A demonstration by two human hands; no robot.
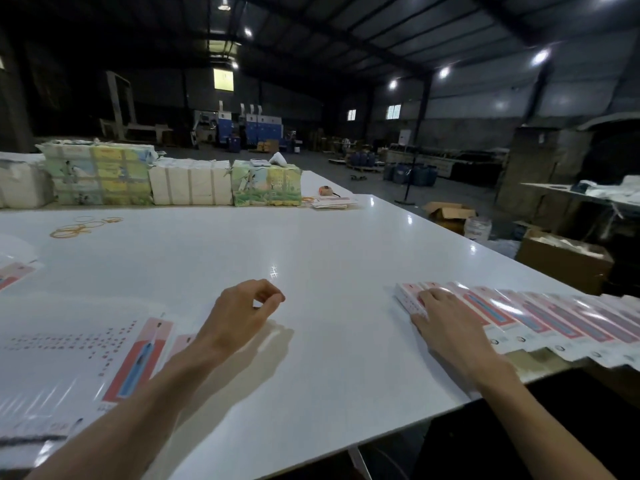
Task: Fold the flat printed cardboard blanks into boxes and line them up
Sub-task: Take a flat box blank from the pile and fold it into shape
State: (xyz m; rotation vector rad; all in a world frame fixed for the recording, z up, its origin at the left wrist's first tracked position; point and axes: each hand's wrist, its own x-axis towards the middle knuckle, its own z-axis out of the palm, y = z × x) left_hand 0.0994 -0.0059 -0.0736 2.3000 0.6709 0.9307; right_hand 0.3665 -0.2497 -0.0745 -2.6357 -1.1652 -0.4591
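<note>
A row of folded pink-and-white printed boxes [540, 317] leans along the right edge of the white table [311, 244]. My right hand [440, 313] rests flat with straight fingers on the leftmost box of that row. Over the bare table middle hovers my left hand [246, 310], its fingers loosely curled with thumb and forefinger close together, holding nothing. Flat printed blanks [138, 358] with a red and blue panel lie in a stack at the left near the table's front edge.
Bundled stacks of printed and white cardboard [100, 176] stand along the table's far side. Loose rubber bands [74, 230] lie at the far left. Open brown cartons [561, 258] sit on the floor beyond the right edge.
</note>
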